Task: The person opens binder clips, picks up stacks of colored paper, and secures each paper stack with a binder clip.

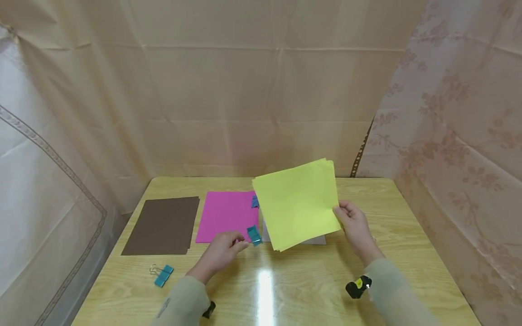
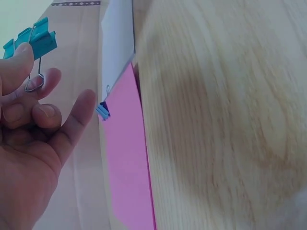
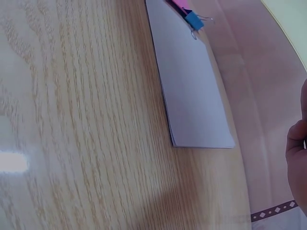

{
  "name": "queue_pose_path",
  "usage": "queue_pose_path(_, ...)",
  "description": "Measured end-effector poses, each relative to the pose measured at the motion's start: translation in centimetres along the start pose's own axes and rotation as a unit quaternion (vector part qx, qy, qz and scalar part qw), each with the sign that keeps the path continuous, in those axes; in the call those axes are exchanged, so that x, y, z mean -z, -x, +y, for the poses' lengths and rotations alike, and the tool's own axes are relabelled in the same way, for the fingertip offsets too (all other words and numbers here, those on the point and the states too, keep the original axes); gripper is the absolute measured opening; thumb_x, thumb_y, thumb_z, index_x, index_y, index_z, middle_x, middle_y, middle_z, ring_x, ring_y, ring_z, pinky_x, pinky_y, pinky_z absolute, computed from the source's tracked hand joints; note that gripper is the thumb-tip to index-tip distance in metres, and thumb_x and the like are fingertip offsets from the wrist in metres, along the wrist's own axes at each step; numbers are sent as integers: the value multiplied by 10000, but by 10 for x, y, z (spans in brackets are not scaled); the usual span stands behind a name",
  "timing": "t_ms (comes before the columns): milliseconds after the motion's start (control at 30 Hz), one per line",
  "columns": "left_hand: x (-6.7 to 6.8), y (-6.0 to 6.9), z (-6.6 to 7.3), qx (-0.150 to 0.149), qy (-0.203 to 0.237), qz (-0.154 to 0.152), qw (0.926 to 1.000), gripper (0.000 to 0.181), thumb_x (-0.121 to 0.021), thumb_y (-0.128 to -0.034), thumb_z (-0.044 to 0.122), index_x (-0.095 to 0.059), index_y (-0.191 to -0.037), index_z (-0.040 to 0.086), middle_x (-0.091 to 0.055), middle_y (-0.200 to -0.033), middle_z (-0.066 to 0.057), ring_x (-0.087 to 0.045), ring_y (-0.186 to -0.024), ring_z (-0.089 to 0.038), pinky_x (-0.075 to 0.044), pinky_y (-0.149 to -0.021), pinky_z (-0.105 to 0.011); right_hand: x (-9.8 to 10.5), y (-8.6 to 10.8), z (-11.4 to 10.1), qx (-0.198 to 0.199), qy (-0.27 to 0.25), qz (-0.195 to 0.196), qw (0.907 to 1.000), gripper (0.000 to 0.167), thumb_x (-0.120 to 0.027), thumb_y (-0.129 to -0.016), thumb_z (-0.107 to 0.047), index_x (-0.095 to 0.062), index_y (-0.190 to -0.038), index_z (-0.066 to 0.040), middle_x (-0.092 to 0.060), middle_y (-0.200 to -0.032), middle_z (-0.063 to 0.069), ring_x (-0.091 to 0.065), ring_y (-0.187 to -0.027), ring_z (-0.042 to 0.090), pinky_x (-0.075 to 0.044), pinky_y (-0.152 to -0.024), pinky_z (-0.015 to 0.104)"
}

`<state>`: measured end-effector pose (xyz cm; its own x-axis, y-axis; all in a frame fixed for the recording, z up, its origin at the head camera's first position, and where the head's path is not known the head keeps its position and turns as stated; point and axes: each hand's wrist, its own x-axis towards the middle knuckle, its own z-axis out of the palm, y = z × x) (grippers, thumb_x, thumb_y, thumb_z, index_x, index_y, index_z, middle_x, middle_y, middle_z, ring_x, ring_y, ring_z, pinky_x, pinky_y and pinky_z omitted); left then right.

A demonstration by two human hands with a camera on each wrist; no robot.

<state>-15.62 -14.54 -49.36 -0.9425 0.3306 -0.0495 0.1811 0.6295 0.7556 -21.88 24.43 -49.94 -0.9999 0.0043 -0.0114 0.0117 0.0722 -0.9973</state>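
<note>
My left hand pinches a teal binder clip between thumb and index finger. In the left wrist view the binder clip is raised above the table, a wire handle pointing down. With my right hand I grip a stack of yellow paper by its right edge, tilted above the table. Its sheets do not line up exactly. Beneath it lies white paper, mostly hidden in the head view. To the left is pink paper with another teal binder clip at its far right corner.
Dark brown paper lies on the left of the wooden table. Nearer the front left rests a loose teal binder clip. Beige cloth hangs behind the table, and patterned cloth hangs on the right.
</note>
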Motion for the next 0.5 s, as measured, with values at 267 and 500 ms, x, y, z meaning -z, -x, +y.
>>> queue_pose_path(267,1,-5,2,134,137,-64,9998,273,-580,-1053,330,-702,-1028,87,-627,-823,-85,-491,-696,-147,-451,-595,-300,-4,2,2,80,17,-180,9998,444,-546,-1072,-305,-505,-1324,58,-712,-1023,-43,-699,-908,99,-576,-803,239)
queue_pose_path(500,3,-6,1,87,332,-126,9993,292,-589,-1049,319,-709,-1041,53,-646,-865,-127,-501,-710,-150,-453,-603,-298,-6,1,3,94,-50,-294,9995,363,-559,-1067,-300,-552,-1258,9,-718,-1018,-23,-700,-896,111,-581,-787,245)
